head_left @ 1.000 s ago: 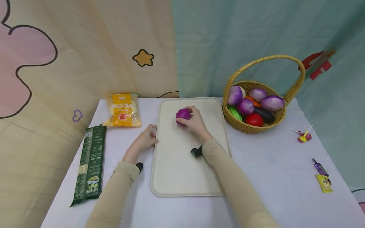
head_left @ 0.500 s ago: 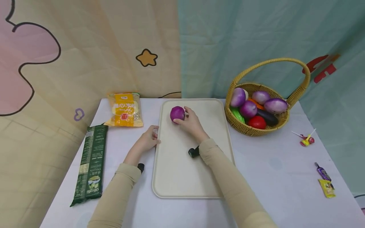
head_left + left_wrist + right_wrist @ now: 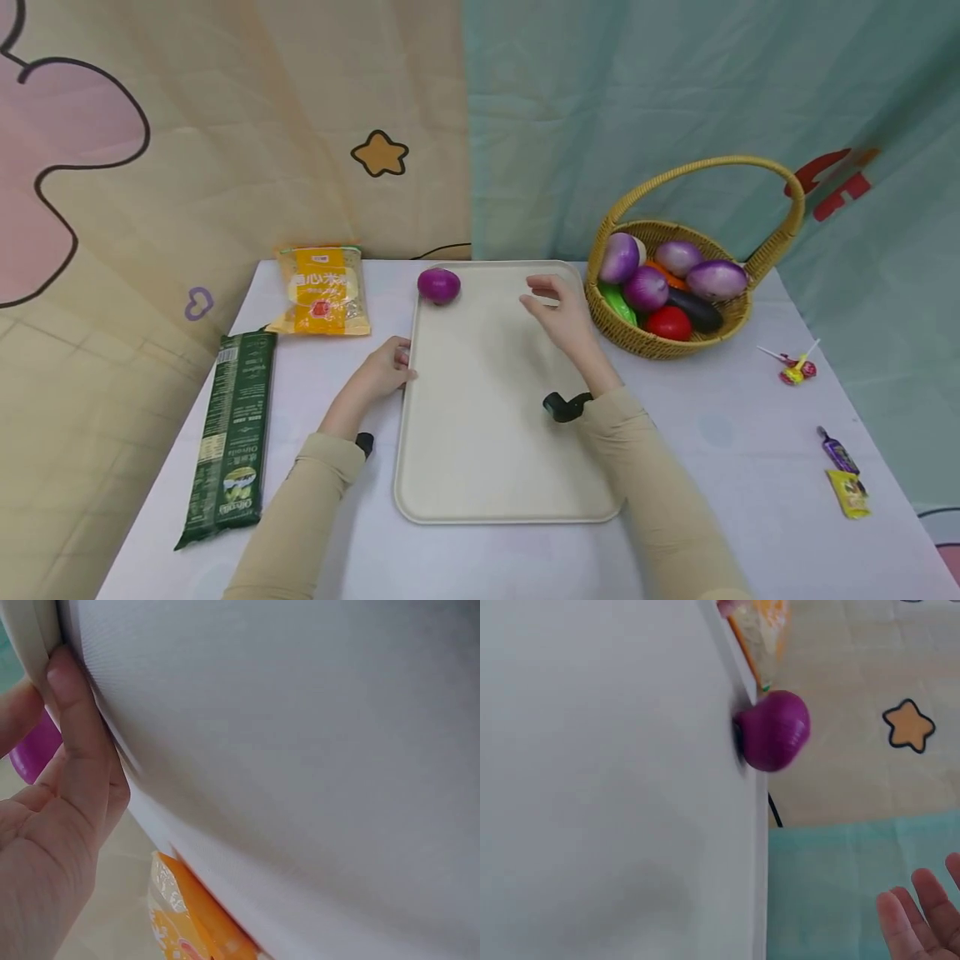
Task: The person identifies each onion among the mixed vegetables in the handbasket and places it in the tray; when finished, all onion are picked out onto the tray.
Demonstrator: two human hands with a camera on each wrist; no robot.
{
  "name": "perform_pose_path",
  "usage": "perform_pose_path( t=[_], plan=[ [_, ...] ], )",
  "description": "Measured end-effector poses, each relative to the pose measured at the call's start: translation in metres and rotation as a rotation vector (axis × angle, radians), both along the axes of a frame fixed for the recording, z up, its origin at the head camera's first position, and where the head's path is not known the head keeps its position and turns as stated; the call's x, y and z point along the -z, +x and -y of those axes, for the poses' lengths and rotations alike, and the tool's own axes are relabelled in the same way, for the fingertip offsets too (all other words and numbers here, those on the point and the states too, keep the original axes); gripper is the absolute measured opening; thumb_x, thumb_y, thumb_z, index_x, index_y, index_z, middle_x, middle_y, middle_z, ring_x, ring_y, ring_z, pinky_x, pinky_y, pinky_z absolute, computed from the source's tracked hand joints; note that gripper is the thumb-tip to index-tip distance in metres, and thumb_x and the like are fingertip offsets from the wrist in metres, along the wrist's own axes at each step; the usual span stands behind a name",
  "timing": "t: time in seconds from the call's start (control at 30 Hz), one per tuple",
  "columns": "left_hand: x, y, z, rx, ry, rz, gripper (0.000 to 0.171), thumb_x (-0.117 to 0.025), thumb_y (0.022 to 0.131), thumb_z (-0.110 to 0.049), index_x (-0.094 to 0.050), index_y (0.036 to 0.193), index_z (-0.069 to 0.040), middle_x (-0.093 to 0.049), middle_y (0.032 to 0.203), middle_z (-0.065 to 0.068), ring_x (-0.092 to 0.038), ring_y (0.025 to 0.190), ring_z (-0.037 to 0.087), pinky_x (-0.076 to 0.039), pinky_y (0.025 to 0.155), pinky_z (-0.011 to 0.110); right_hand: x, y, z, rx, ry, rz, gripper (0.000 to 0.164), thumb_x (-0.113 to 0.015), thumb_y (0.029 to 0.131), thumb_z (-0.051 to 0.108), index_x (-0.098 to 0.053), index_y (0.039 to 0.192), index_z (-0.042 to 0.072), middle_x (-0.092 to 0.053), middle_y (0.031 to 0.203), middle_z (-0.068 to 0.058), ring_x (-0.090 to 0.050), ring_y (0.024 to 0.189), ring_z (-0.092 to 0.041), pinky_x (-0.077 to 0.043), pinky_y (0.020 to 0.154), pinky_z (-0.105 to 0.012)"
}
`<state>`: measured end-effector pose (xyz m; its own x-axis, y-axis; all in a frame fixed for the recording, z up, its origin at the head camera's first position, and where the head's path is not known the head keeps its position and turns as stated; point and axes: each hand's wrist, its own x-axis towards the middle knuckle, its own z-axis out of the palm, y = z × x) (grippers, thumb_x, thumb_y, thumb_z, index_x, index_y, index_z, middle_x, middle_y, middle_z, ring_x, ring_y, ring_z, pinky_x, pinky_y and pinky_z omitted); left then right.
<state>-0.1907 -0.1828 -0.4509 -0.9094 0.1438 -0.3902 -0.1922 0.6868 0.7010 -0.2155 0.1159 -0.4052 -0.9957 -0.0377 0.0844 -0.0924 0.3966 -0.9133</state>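
A purple onion (image 3: 438, 285) sits at the far left corner of the cream tray (image 3: 495, 417), and the right wrist view shows the onion (image 3: 774, 731) with its nub against the tray. At the tray's left edge my left hand (image 3: 380, 372) pinches the rim; in the left wrist view the thumb and fingers of that hand (image 3: 64, 787) meet on it. My right hand (image 3: 558, 312) hovers over the tray's right part, fingers slightly bent and holding nothing. Only the fingers (image 3: 922, 911) of it show in the right wrist view.
Right of the tray stands a wicker basket (image 3: 637, 340) of vegetables, its handle arching high. A yellow food packet (image 3: 324, 292) and a green pasta packet (image 3: 231, 433) lie at left. Lollipops (image 3: 797, 368) and small wrapped sweets (image 3: 847, 492) lie near the right edge.
The onion has moved left across the tray into its far left corner, and my right hand has let go and drawn back to the right. My left hand stays at the rim.
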Motion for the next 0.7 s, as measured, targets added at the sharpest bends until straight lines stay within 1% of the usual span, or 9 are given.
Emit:
perform_pose_path(
  t=[0.1,0.17,0.27,0.33,0.4,0.47,0.57,0.63,0.7],
  plan=[
    [-0.001,0.000,-0.001,-0.001,-0.009,0.005,0.054,-0.062,0.093,-0.003,-0.038,0.142,0.002,-0.055,0.112,0.018,-0.058,0.088,0.023,-0.055,0.076,0.029,-0.009,0.006,-0.029,0.068,-0.006,-0.066,0.034,-0.066,0.094,0.022,-0.064,0.123,0.004,-0.065,0.125,-0.013,-0.062,0.113,-0.023,-0.053,0.098,-0.036],
    [-0.001,0.000,-0.001,-0.002,-0.013,0.006,0.053,-0.062,0.093,-0.004,-0.039,0.141,0.002,-0.055,0.112,0.018,-0.057,0.088,0.022,-0.055,0.076,0.029,-0.013,0.008,-0.048,0.125,-0.008,-0.105,0.032,-0.067,0.094,0.022,-0.066,0.120,0.003,-0.068,0.121,-0.014,-0.064,0.104,-0.015,-0.053,0.093,-0.026],
    [-0.001,0.000,-0.001,-0.004,-0.011,-0.001,0.052,-0.061,0.093,-0.003,-0.039,0.141,0.002,-0.056,0.111,0.018,-0.058,0.088,0.022,-0.055,0.075,0.029,-0.018,0.009,-0.077,0.234,0.013,-0.152,0.032,-0.068,0.094,0.024,-0.068,0.117,0.002,-0.070,0.115,-0.012,-0.062,0.093,0.001,-0.050,0.086,-0.013],
    [-0.001,0.000,0.000,-0.002,-0.003,-0.006,0.052,-0.061,0.093,-0.003,-0.040,0.140,0.002,-0.056,0.111,0.018,-0.058,0.088,0.022,-0.055,0.075,0.030,-0.019,0.009,-0.095,0.296,0.029,-0.157,0.033,-0.067,0.094,0.026,-0.068,0.117,0.003,-0.071,0.111,-0.006,-0.058,0.090,0.008,-0.047,0.085,-0.009],
    [-0.001,0.000,0.000,-0.003,0.002,-0.008,0.051,-0.061,0.093,-0.003,-0.040,0.140,0.002,-0.056,0.111,0.019,-0.059,0.088,0.022,-0.056,0.076,0.030,-0.020,0.009,-0.112,0.346,0.060,-0.134,0.036,-0.067,0.093,0.030,-0.067,0.118,0.004,-0.070,0.111,-0.001,-0.057,0.090,0.010,-0.047,0.087,-0.011],
    [0.000,0.000,0.000,-0.007,0.007,-0.004,0.050,-0.061,0.093,-0.003,-0.041,0.139,0.002,-0.056,0.112,0.019,-0.060,0.089,0.023,-0.056,0.077,0.031,-0.019,0.008,-0.127,0.368,0.096,-0.091,0.041,-0.066,0.094,0.034,-0.065,0.122,0.005,-0.070,0.115,-0.001,-0.059,0.096,0.005,-0.049,0.093,-0.017],
    [0.000,0.000,0.001,-0.012,0.018,0.003,0.050,-0.061,0.093,-0.002,-0.042,0.139,0.002,-0.056,0.113,0.019,-0.060,0.091,0.024,-0.057,0.079,0.031,-0.015,0.006,-0.143,0.368,0.142,-0.011,0.050,-0.063,0.094,0.039,-0.060,0.130,0.004,-0.065,0.128,-0.011,-0.061,0.114,-0.013,-0.047,0.105,-0.030],
    [0.001,0.000,0.001,-0.015,0.026,0.007,0.050,-0.061,0.093,-0.002,-0.042,0.139,0.003,-0.056,0.113,0.019,-0.060,0.092,0.024,-0.057,0.079,0.032,-0.011,0.004,-0.150,0.360,0.156,0.030,0.055,-0.062,0.095,0.041,-0.056,0.134,0.003,-0.059,0.136,-0.017,-0.056,0.124,-0.025,-0.043,0.110,-0.038],
    [0.002,0.000,0.001,-0.017,0.034,0.007,0.050,-0.061,0.093,-0.001,-0.042,0.139,0.003,-0.056,0.114,0.019,-0.060,0.093,0.024,-0.057,0.080,0.032,-0.007,0.001,-0.155,0.352,0.158,0.067,0.059,-0.061,0.095,0.041,-0.051,0.139,0.003,-0.054,0.140,-0.020,-0.051,0.130,-0.033,-0.039,0.113,-0.044]
  ],
)
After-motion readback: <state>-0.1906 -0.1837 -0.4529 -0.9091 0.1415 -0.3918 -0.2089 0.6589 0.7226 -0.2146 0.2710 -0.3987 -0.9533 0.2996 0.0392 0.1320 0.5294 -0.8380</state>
